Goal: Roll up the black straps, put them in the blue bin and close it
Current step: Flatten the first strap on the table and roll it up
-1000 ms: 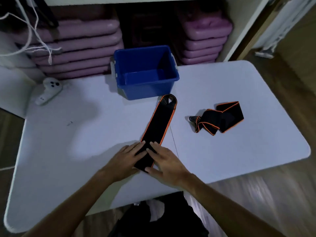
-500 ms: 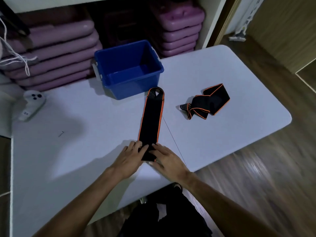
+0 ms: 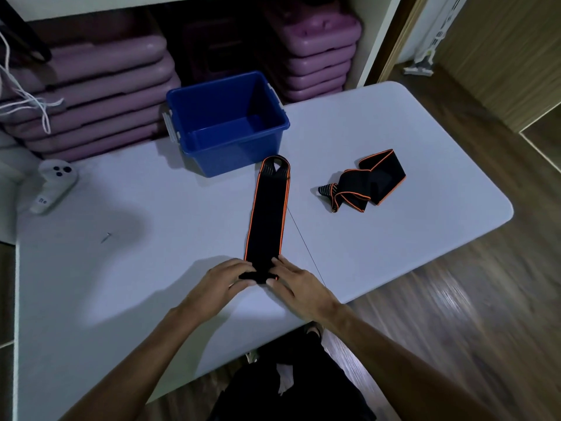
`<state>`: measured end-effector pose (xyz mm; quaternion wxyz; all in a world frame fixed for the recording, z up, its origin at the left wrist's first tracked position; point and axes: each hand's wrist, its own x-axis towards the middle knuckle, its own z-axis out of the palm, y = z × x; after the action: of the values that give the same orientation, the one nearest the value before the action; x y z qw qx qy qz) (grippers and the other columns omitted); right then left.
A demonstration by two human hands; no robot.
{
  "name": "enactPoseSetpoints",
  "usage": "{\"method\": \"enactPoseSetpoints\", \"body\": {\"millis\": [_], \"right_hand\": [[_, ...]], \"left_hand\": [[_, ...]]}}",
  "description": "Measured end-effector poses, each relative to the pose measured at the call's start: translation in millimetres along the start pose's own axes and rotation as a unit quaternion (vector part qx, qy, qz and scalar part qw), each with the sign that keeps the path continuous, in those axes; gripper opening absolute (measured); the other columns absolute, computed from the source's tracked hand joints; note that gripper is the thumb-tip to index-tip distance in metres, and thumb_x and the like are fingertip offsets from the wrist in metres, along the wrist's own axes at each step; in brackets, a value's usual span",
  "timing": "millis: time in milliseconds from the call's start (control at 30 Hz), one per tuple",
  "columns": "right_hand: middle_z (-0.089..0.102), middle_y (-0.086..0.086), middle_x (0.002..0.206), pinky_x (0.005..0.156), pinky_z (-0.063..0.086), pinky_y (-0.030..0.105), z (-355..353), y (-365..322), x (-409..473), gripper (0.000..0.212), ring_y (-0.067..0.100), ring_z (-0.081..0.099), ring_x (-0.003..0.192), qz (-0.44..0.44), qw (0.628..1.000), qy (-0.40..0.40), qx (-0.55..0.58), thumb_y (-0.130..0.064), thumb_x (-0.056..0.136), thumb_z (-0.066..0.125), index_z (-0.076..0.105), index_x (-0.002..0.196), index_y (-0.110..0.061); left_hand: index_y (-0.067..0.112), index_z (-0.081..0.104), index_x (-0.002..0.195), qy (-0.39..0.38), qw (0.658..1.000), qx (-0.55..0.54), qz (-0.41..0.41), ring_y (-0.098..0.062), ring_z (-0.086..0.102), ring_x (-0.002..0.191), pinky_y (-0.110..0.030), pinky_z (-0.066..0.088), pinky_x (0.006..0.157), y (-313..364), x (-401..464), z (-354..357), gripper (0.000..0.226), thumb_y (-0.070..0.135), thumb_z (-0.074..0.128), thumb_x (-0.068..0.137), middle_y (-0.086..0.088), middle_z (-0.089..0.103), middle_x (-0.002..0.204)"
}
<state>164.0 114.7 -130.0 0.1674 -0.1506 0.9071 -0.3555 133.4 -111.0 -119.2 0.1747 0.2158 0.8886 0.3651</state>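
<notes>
A long black strap with orange edges [image 3: 268, 211] lies flat on the white table [image 3: 394, 238], its looped far end close to the blue bin [image 3: 224, 123]. My left hand [image 3: 223, 282] and my right hand [image 3: 293, 284] pinch its near end, which is curled into a small first roll between my fingertips. A second black strap [image 3: 367, 182] sits crumpled to the right, apart from both hands. The bin stands open with nothing visible inside. No lid is in view.
A white handheld controller [image 3: 53, 183] rests at the table's left edge. Stacked purple step platforms [image 3: 100, 95] fill the shelf behind the bin. White cords [image 3: 27, 98] hang at far left. A small dark speck [image 3: 106, 237] lies on the table. Wooden floor lies to the right.
My hands have shifted from lying flat on the strap's near end to pinching it, and that end has begun to curl over. The view has swung so the table sits further left.
</notes>
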Motion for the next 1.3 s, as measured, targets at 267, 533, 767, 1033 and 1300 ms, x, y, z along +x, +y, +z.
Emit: {"method": "enactPoseSetpoints", "body": {"millis": [267,533,767,1033,1300], "right_hand": [[0.055,-0.002,0.059,0.049,0.045,0.038,-6.3,-12.8,17.7,0.025,0.016,0.050,0.047,0.108,0.990,0.092,-0.024,-0.039,0.103,0.040,0.054,0.103,-0.018],[0.066,0.013,0.078,0.059,0.049,0.038,-20.3,-27.7,43.1,0.026,0.029,0.060,0.068,0.159,0.980,0.117,-0.006,-0.030,0.104,0.042,0.058,0.104,-0.009],[0.064,0.004,0.081,0.057,0.040,0.024,-12.4,-20.8,44.5,0.021,0.018,0.056,0.069,0.185,0.974,0.113,0.064,-0.017,0.100,0.047,0.064,0.095,-0.007],[0.068,0.002,0.088,0.061,0.042,0.015,-5.6,-18.3,38.7,0.017,0.015,0.061,0.077,0.163,0.972,0.129,0.105,-0.014,0.097,0.050,0.067,0.096,-0.012],[0.070,-0.005,0.092,0.072,0.047,0.014,2.0,-7.0,17.1,0.015,0.006,0.061,0.081,0.135,0.981,0.080,0.116,-0.023,0.095,0.057,0.070,0.098,-0.017]], "left_hand": [[0.030,0.063,0.112,0.031,0.998,-0.014,-0.052,-0.005,0.063,0.092,-0.032,0.053,0.082,8.3,24.3,-6.9,0.023,0.039,0.049,0.096,0.009,0.071,0.100],[0.023,0.062,0.094,0.107,0.985,-0.050,-0.128,-0.019,0.060,0.068,-0.037,0.051,0.065,8.5,45.6,-0.1,0.015,0.034,0.053,0.095,0.001,0.066,0.077],[0.017,0.065,0.088,0.077,0.985,-0.063,-0.143,-0.020,0.063,0.073,-0.037,0.051,0.068,4.9,51.0,4.1,0.016,0.030,0.058,0.093,-0.003,0.068,0.077],[0.014,0.064,0.086,0.099,0.985,-0.056,-0.131,-0.018,0.062,0.073,-0.039,0.053,0.068,10.9,38.8,6.3,0.014,0.026,0.059,0.092,-0.003,0.066,0.078],[0.015,0.063,0.091,0.084,0.992,-0.037,-0.082,-0.012,0.056,0.079,-0.022,0.045,0.069,16.5,11.7,12.0,0.011,0.026,0.060,0.092,0.001,0.060,0.086]]}}
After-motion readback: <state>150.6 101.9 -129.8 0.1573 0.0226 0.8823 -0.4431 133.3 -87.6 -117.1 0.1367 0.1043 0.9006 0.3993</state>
